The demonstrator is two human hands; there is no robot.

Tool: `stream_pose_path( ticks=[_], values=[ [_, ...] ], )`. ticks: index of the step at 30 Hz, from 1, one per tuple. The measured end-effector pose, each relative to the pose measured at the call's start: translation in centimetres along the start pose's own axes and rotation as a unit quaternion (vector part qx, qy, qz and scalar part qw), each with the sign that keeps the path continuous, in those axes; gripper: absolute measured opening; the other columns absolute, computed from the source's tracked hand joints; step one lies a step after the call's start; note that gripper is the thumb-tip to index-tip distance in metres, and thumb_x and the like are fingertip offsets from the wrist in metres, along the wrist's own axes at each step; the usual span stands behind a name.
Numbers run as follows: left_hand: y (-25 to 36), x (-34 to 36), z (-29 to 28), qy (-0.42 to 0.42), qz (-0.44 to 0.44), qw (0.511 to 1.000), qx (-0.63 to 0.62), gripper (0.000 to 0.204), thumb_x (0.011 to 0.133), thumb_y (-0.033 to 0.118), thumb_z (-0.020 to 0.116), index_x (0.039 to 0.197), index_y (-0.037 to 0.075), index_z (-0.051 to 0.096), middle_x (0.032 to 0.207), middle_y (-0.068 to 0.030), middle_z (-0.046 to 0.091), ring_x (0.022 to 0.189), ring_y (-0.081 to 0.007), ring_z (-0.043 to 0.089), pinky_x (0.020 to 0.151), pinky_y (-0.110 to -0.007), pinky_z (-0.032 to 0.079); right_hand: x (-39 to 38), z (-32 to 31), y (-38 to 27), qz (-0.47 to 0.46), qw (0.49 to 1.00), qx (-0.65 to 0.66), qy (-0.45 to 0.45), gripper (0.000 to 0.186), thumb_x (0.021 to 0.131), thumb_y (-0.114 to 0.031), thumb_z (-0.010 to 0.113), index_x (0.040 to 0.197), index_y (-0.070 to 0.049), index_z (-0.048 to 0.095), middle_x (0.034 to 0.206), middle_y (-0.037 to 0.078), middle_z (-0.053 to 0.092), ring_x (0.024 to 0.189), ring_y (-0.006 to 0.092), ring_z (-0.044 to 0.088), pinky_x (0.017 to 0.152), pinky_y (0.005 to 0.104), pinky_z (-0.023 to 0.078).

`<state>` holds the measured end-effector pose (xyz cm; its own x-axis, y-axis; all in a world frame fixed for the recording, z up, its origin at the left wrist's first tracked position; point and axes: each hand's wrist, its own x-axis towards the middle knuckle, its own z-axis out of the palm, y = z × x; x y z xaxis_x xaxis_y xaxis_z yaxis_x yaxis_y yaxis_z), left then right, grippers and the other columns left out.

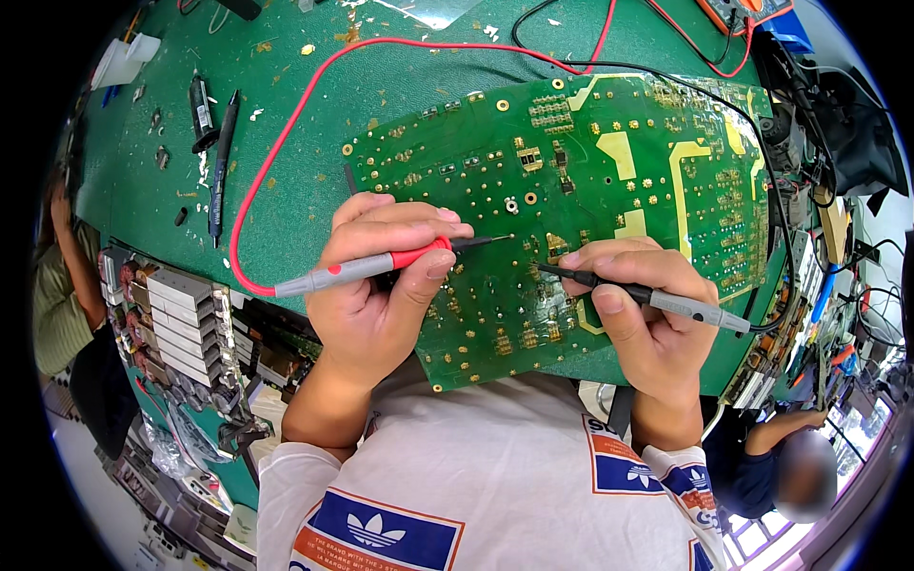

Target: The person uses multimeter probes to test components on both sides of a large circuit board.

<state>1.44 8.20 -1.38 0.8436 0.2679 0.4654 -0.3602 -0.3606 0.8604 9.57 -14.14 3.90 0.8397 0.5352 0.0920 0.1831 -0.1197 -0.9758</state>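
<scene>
A large green circuit board (571,205) with gold solder pads lies on the green bench, partly under both my hands. My left hand (371,276) is closed around a grey and red test probe (352,270), its thin tip pointing right over the middle of the board. Between the fingers of my right hand (647,305) is a grey and black test probe (671,303), its tip pointing left at the board a little nearer to me. Whether either tip touches a pad I cannot tell. A red lead (286,143) loops from the left probe, a black lead (776,162) from the right one.
An orange meter (747,11) sits at the far right. A black pen (224,171) and a dark syringe-like tube (201,112) lie far left. Boards with metal heat sinks (181,319) stand at left, more parts at right. Other people (67,295) are at both sides.
</scene>
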Motion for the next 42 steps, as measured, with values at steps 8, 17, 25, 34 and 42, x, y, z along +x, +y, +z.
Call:
stream_pose_path(
  ticks=[8,17,25,34,42],
  values=[
    [0.2,0.2,0.1,0.0,-0.01,1.0,0.005,0.02,0.091,0.01,0.071,0.106,0.008,0.057,0.094,-0.0109,0.075,0.089,-0.0203,0.07,0.091,-0.038,0.041,0.1,0.0,0.2,-0.02,0.999,-0.031,-0.002,0.017,0.082,-0.001,0.076,0.098,0.0,0.069,0.091,0.012,0.074,0.085,0.0258,0.071,0.076,0.0338,0.054],
    [0.1,0.1,0.0,0.007,-0.008,1.0,-0.003,0.02,0.09,0.006,0.071,0.105,0.007,0.058,0.094,-0.011,0.075,0.09,-0.0213,0.07,0.091,-0.04,0.043,0.3,-0.3,0.0,-0.028,0.996,-0.062,-0.059,0.014,0.087,0.0,0.069,0.099,0.005,0.065,0.097,0.022,0.071,0.09,0.0267,0.068,0.075,0.0345,0.059],
    [1.6,0.3,0.6,-0.003,-0.035,0.998,0.045,0.015,0.096,0.012,0.063,0.106,0.007,0.053,0.092,-0.0135,0.072,0.09,-0.0267,0.067,0.096,-0.047,0.04,1.1,-0.6,-0.4,-0.119,0.988,-0.098,-0.024,0.02,0.075,-0.004,0.081,0.091,-0.005,0.068,0.087,0.009,0.071,0.075,0.0261,0.067,0.067,0.0375,0.048],
    [1.4,0.6,0.8,-0.005,-0.025,1.0,0.018,0.015,0.096,0.011,0.064,0.1,0.002,0.054,0.089,-0.0154,0.069,0.087,-0.0256,0.064,0.082,-0.036,0.051,0.7,-0.3,-0.4,-0.123,0.988,-0.088,-0.01,0.016,0.08,-0.004,0.076,0.09,-0.006,0.064,0.074,0.01,0.066,0.069,0.0309,0.064,0.065,0.0405,0.047],
    [1.5,0.5,1.2,0.003,-0.026,1.0,0.003,0.013,0.097,0.01,0.062,0.101,0.001,0.053,0.091,-0.0171,0.068,0.087,-0.0246,0.064,0.082,-0.035,0.051,0.7,-0.5,-0.5,-0.147,0.984,-0.101,0.018,0.014,0.082,-0.01,0.074,0.084,-0.004,0.061,0.063,0.013,0.06,0.06,0.0365,0.059,0.058,0.044,0.046]
  ],
)
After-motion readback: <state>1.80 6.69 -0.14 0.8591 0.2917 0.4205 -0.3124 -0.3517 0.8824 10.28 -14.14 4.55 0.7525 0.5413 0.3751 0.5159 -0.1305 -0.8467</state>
